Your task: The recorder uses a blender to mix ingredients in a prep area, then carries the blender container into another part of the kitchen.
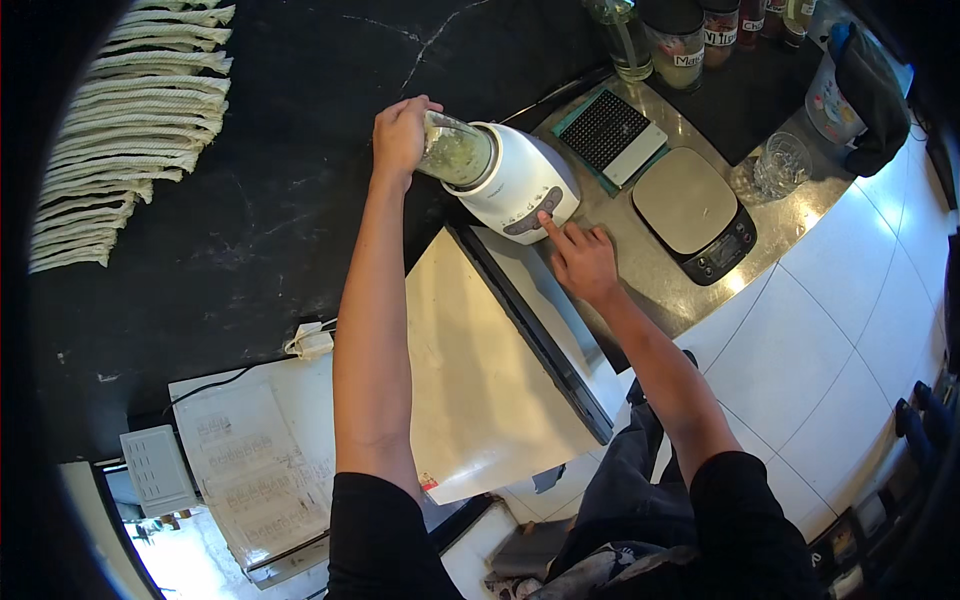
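Observation:
A white blender base [514, 184] stands on the counter, with a clear blender jar [461, 152] on it that holds something green. My left hand [401, 139] is closed over the far end of the jar. My right hand [581, 255] touches the grey button panel [534, 213] on the front of the base with its index finger; the other fingers are loosely bent and hold nothing. To the right of the base lie a black-and-silver slatted tray [615, 135] on a teal mat and a digital kitchen scale [690, 202] with a bare plate.
A drinking glass [782, 166] stands near the steel counter's edge [675, 319]. Beyond are a bottle [626, 41], labelled jars [675, 56] and a white bucket [832, 105] with dark cloth. White ropes [142, 135] hang at upper left. A pale-topped appliance [480, 360] is beside my left arm.

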Demonstrator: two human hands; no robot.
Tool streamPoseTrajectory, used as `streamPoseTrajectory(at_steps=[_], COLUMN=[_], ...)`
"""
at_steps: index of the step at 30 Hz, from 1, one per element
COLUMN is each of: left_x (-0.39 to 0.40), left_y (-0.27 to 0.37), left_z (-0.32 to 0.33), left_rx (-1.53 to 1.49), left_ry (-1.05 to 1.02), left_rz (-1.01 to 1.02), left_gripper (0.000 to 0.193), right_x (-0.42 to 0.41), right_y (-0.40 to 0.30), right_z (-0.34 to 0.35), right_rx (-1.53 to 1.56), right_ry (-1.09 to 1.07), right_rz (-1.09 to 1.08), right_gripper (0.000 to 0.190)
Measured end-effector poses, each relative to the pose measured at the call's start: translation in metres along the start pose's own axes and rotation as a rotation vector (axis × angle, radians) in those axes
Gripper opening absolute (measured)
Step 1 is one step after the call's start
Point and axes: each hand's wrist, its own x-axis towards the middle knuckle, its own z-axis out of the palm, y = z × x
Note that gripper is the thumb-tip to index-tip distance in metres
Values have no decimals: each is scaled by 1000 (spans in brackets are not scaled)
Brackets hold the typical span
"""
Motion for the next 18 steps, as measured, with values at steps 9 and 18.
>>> streamPoseTrajectory(at_steps=[9, 18], left_x=[-2, 0], left_y=[1, 1], left_z=[0, -1], left_rx=[-12, 69], left_ry=[-13, -13], left_rz=[4, -8], left_gripper=[36, 37], right_x=[2, 1], right_y=[-2, -4], right_z=[-2, -7], right_rx=[10, -1], right_ry=[128, 66], right_rz=[-38, 3], right_gripper=[81, 77])
